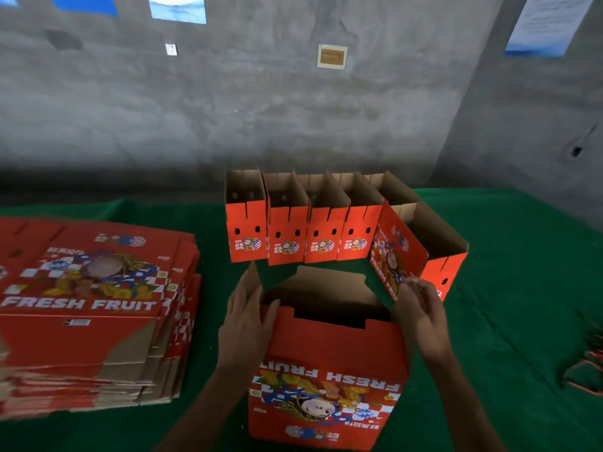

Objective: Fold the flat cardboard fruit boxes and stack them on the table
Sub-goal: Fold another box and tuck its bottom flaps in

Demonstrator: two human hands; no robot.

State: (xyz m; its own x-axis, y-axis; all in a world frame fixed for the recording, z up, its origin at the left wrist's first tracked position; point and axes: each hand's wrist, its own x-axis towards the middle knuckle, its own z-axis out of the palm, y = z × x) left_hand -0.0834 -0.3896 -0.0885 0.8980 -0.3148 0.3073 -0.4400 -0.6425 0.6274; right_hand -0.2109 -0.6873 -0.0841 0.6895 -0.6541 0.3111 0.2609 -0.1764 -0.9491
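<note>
A red "FRESH FRUIT" box [329,376] stands opened in front of me on the green table [522,288], its print upside down and its flaps up. My left hand [248,318] lies flat with straight fingers against the box's left side flap. My right hand [421,311] curls its fingers around the right flap at the box's top corner. A thick pile of flat red boxes [94,308] lies at the left. Several folded boxes [303,223] stand side by side in a row behind, and one more [421,252] stands turned at an angle at the right end.
A grey concrete wall with posters rises behind the table. Red cord-like items [587,360] lie at the right edge of the table. Green cloth shows between the pile and the box, and to the right of the row.
</note>
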